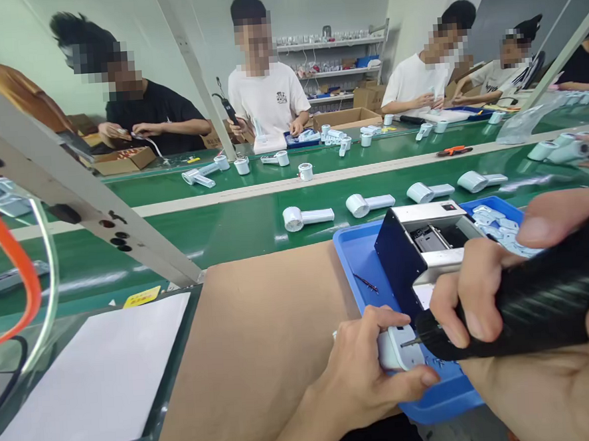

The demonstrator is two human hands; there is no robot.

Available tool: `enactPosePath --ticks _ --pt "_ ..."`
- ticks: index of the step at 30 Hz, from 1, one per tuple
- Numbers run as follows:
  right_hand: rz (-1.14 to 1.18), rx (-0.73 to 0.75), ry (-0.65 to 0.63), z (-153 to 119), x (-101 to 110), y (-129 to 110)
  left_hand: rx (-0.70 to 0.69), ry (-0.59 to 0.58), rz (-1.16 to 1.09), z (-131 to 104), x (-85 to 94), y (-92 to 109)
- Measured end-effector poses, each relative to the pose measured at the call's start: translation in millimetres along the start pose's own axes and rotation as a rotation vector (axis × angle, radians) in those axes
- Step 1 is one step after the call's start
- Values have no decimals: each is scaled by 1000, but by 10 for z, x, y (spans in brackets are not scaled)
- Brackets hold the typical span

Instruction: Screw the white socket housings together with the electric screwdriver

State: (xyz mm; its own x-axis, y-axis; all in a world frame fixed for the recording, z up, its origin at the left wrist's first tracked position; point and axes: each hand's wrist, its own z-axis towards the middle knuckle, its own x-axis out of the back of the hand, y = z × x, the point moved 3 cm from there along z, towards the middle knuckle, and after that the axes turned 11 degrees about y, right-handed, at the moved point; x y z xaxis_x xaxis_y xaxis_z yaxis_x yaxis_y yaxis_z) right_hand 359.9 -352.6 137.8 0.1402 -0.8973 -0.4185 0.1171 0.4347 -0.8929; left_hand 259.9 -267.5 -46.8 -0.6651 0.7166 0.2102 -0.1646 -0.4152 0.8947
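Note:
A small white plastic part (401,349) is held between the thumb and fingers of my left hand (356,370), over the near edge of a blue tray (347,260). My right hand (483,295) is wrapped round a black electric screwdriver (543,298) lying nearly level. Its thin bit points left and meets the face of the white part. Behind the screwdriver, a box-shaped device (399,260) with a dark side and an open top stands in the tray. Small screws lie in the tray below the screwdriver tip. Part of the right hand is cut off by the frame edge.
Brown cardboard (260,316) covers the bench, with white paper (94,372) at its left. White handled parts (304,218) lie on the green conveyor (235,231). A metal post (99,212) slants at left. A second blue tray (493,205) holds white pieces. Several people sit opposite.

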Motion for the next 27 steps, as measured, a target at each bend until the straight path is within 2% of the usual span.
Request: enactPosePath --ticks 5,10,12,20,23,27 --pt "-42 65 -70 -61 91 111 -41 33 -36 18 23 35" --pt "-81 333 -386 45 134 164 -111 79 2 -4 71 92" --pt "-67 402 -445 168 176 178 -128 125 13 -20 113 103" --pt "-46 511 -370 621 474 163 -48 163 -13 -99 198 -21" --pt "57 565 -374 781 584 295 -46 169 -29 -114 165 -48" --pt "129 636 -361 967 684 592 -38 143 -18 -87 156 6"
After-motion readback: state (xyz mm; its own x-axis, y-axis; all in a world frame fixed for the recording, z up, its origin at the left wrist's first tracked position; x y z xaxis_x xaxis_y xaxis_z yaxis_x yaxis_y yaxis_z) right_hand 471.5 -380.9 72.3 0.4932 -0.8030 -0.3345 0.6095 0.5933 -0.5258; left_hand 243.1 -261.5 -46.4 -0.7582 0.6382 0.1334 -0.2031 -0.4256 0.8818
